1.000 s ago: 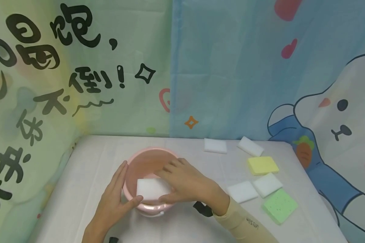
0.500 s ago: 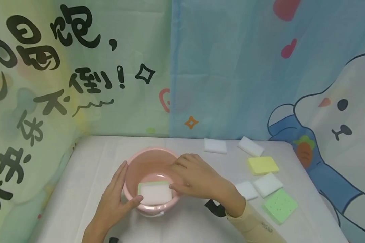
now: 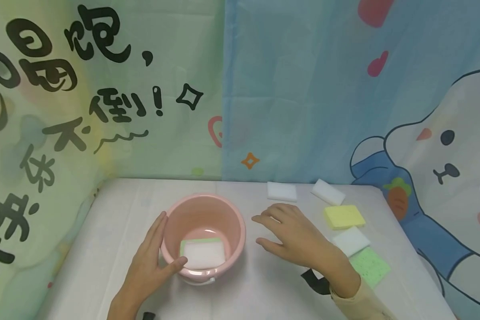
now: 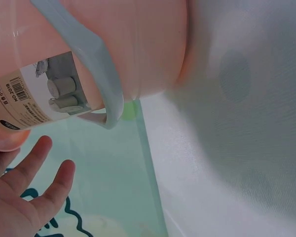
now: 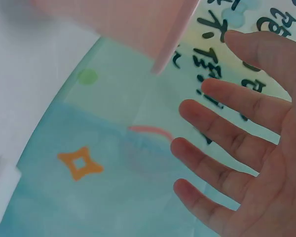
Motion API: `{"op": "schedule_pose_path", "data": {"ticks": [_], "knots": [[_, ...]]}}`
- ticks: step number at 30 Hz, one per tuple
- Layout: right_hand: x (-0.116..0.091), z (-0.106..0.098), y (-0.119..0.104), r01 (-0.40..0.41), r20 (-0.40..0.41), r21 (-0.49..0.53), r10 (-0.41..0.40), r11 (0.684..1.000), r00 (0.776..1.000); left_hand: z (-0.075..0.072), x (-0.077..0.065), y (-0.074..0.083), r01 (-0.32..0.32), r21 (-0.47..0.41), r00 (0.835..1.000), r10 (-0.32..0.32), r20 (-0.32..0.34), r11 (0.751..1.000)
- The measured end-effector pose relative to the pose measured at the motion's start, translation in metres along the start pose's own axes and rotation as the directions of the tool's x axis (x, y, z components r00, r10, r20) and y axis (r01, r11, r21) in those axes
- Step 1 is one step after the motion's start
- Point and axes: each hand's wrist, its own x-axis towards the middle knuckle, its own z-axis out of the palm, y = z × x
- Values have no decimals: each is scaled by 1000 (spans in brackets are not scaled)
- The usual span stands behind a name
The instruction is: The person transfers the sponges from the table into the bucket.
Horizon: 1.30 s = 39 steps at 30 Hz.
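Note:
A pink bucket (image 3: 234,222) stands on the white table, with a white sponge (image 3: 205,257) lying in it and a green edge showing behind the white. My left hand (image 3: 146,262) rests against the bucket's left side, its fingers straight along the wall and its thumb at the front rim. The left wrist view shows the bucket's grey handle (image 4: 96,54) and paper label (image 4: 34,94) beside the spread fingers. Right of the bucket and apart from it, my right hand (image 3: 292,233) hovers with fingers spread and holds nothing; the right wrist view shows its bare palm (image 5: 281,173).
Two white sponges (image 3: 282,191) lie along the table's back edge. Nearer on the right are a yellow sponge (image 3: 344,217), another white sponge (image 3: 352,241) and a green sponge (image 3: 371,266), partly behind my right arm. A printed curtain (image 3: 288,89) rises behind the table.
My right hand has let go of the white sponge inside the bucket and moved out to the right. The sponge now lies lower in the bucket. My left hand has stayed in place.

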Motion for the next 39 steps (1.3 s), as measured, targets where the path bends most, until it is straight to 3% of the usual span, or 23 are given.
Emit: {"op": "schedule_pose_path", "data": {"ticks": [9,16,22,31,39], "knots": [[-27,5,24,-15,-55,19,16,1000,998,0,0,0,13,-6,1000,-13,11,1000],[-45,19,51,-93,10,29,93,995,996,-1,-1,0,8,4,1000,-8,-1,1000],[-63,29,65,-195,92,52,190,979,977,-1,0,1,8,-7,1000,-8,5,1000],[-86,32,78,-340,233,74,315,938,920,0,0,1,4,-5,1000,-4,-1,1000],[-103,40,87,-418,415,-8,384,908,825,-1,0,2,10,-6,1000,-10,5,1000]]}}
